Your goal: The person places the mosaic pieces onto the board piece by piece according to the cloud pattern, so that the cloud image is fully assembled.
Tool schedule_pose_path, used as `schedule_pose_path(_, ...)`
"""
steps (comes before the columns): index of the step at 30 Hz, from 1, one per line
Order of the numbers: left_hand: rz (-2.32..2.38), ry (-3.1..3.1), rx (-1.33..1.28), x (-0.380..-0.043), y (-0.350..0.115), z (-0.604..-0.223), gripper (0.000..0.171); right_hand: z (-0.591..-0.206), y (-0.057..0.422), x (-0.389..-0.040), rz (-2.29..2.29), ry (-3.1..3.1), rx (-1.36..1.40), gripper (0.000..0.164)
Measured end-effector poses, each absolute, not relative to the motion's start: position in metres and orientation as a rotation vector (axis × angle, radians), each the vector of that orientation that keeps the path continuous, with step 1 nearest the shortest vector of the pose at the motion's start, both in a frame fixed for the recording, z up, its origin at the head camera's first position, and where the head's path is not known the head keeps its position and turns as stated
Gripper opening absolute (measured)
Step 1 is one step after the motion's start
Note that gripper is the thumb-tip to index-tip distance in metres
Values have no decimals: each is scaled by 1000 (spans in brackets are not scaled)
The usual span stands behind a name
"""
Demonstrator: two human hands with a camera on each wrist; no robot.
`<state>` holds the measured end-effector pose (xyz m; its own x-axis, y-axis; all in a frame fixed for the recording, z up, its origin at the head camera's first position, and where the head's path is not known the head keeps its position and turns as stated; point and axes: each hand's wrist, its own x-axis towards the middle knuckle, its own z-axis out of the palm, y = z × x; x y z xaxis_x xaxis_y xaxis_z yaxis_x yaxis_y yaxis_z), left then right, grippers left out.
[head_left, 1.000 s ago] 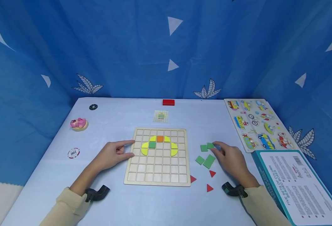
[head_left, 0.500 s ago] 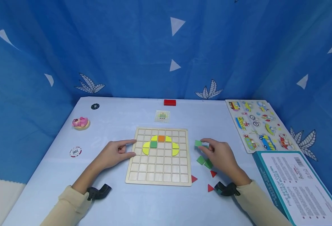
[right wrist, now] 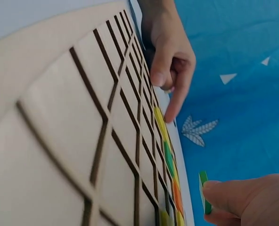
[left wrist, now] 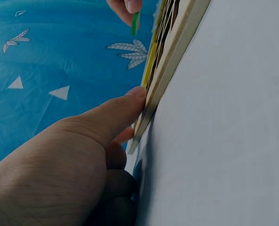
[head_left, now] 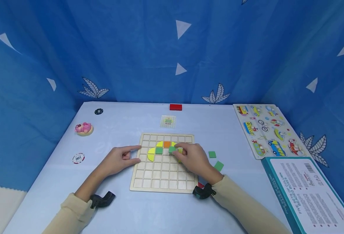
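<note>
My right hand [head_left: 194, 159] pinches a green square tile [head_left: 172, 149] between thumb and index finger, over the upper middle of a wooden grid board [head_left: 163, 184]. In the right wrist view that tile [right wrist: 204, 193] stands edge-on, raised off the board. My left hand [head_left: 116, 160] touches the board's left edge with thumb and index fingertips, its other fingers bent. Laid in the grid are an orange square [head_left: 167, 144], another green square [head_left: 158, 150] and several yellow curved pieces [head_left: 150, 154]; my right hand partly hides those on the right.
Loose green tiles [head_left: 212, 154] and a partly hidden red triangle [head_left: 200, 185] lie right of the board. Behind it are a pattern card [head_left: 168, 121] and red block [head_left: 175, 107]. A pink toy [head_left: 84, 127] and chips [head_left: 78, 158] lie left, a picture puzzle and box [head_left: 312, 191] right.
My right hand has picked up a green square tile from the loose pieces and carried it left over the board. My left hand has stayed at the board's edge.
</note>
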<state>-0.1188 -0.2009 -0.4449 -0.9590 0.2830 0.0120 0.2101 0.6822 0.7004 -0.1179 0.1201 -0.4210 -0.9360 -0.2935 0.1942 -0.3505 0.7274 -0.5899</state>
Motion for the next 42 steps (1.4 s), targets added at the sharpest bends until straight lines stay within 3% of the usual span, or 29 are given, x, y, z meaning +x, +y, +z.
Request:
schedule_pose_path(22, 1139, 2788, 403, -120, -202, -445, 56, -443, 99, -121, 963, -2762, 601, 36)
schedule_pose_path(30, 1145, 2791, 406, -120, -202, -445, 55, -441, 101, -121, 1021, -2762, 587, 27)
schedule_pose_path(42, 1160, 2783, 434, -120, -202, -448, 55, -406, 155, -123, 1038, -2692, 534, 26)
